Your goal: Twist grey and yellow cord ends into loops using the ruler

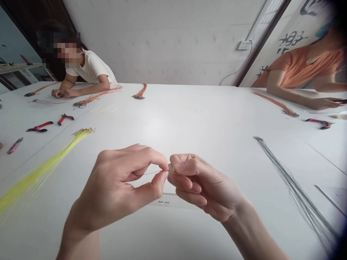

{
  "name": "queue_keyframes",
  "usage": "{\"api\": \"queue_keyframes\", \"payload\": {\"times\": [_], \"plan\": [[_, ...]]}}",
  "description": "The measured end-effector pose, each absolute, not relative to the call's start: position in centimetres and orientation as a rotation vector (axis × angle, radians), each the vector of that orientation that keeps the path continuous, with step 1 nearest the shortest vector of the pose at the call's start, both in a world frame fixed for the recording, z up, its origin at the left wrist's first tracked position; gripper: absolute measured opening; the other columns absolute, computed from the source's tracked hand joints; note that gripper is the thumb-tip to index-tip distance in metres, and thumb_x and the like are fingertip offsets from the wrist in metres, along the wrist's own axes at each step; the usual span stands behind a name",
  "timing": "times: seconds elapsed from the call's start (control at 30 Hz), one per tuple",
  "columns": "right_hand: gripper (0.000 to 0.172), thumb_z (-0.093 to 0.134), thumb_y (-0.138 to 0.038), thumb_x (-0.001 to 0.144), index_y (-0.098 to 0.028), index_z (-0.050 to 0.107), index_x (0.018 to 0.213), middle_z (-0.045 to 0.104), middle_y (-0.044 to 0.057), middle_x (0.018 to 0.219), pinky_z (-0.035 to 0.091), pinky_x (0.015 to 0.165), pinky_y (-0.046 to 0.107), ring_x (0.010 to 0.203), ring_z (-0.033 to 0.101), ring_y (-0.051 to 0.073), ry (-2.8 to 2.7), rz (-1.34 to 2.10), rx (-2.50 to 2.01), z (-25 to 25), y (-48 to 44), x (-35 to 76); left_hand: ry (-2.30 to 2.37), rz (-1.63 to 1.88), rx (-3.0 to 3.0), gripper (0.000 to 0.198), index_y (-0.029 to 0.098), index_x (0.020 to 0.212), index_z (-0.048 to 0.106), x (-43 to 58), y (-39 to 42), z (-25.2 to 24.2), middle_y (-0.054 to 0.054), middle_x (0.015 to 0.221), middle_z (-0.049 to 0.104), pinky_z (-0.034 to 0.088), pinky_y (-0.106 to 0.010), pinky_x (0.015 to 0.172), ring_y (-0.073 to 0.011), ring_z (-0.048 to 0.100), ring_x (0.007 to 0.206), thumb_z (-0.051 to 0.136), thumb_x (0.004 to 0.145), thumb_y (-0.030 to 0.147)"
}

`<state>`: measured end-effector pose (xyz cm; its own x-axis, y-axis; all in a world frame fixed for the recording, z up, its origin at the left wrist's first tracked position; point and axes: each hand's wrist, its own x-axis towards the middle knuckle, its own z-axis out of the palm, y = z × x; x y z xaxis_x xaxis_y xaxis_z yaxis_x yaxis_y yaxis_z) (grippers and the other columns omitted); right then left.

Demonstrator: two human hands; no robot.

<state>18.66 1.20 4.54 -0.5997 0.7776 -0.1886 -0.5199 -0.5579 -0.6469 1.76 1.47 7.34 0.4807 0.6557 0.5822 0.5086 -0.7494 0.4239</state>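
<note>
My left hand [119,184] and right hand [200,187] meet fingertip to fingertip just above the white table [189,119], each thumb and forefinger closed in a pinch on one thin wire [155,172] (its ends are too fine for me to make out). I judge this strand only part-worked: it is held, not laid down, with the grey wire bundle [292,180] well apart on my right. The left wrist bends inward, and the right hand curls into a loose fist, thumb on top.

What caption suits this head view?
Left hand and right hand pinch a thin wire above a white table, yellow bundle left, grey bundle right.
</note>
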Motion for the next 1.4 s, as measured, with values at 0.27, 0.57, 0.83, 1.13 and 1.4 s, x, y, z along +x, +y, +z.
{"api": "queue_keyframes", "payload": {"times": [0.27,0.57,0.83,1.13,1.4], "plan": [[0.027,0.060,-0.015,0.071,-0.013,0.042,0.050,0.041,-0.006,0.046,0.022,0.032,0.009,0.036,0.024,-0.001,-0.729,2.133,-0.600,4.77,1.07,18.69,0.980,1.143,2.540,0.016,0.021,0.075,0.057,1.71,1.41,7.27,0.008,0.056,0.036,0.026,-0.016,0.041,-0.0042,0.025,0.046,0.058,0.074,0.006],[0.028,0.062,-0.017,0.071,-0.012,0.043,0.050,0.041,-0.006,0.046,0.024,0.031,0.008,0.035,0.024,-0.002,-0.706,2.164,-0.577,4.62,1.08,18.61,0.955,1.159,2.564,0.016,0.021,0.075,0.057,1.86,1.57,7.33,0.008,0.056,0.033,0.027,-0.015,0.041,-0.0043,0.023,0.046,0.058,0.075,0.005],[0.026,0.061,-0.016,0.069,-0.012,0.044,0.051,0.041,-0.007,0.045,0.026,0.030,0.007,0.036,0.024,-0.001,-0.665,2.199,-0.565,4.60,1.14,18.61,0.972,1.120,2.577,0.016,0.023,0.076,0.056,1.68,1.43,7.38,0.009,0.056,0.033,0.027,-0.015,0.042,-0.0045,0.023,0.045,0.058,0.076,0.007],[0.028,0.062,-0.017,0.070,-0.012,0.043,0.051,0.040,-0.007,0.045,0.026,0.030,0.007,0.035,0.024,-0.002,-0.654,2.219,-0.549,4.54,1.30,18.61,0.970,1.076,2.559,0.015,0.023,0.078,0.056,1.70,1.47,7.35,0.009,0.057,0.036,0.028,-0.014,0.042,-0.0041,0.024,0.045,0.056,0.079,0.008],[0.027,0.062,-0.017,0.071,-0.012,0.043,0.051,0.038,-0.007,0.044,0.026,0.030,0.007,0.034,0.023,-0.002,-0.648,2.234,-0.523,4.42,1.22,18.59,0.977,1.070,2.548,0.014,0.023,0.077,0.056,1.64,1.41,7.31,0.009,0.057,0.035,0.027,-0.014,0.041,-0.0041,0.023,0.045,0.056,0.079,0.009]]}}
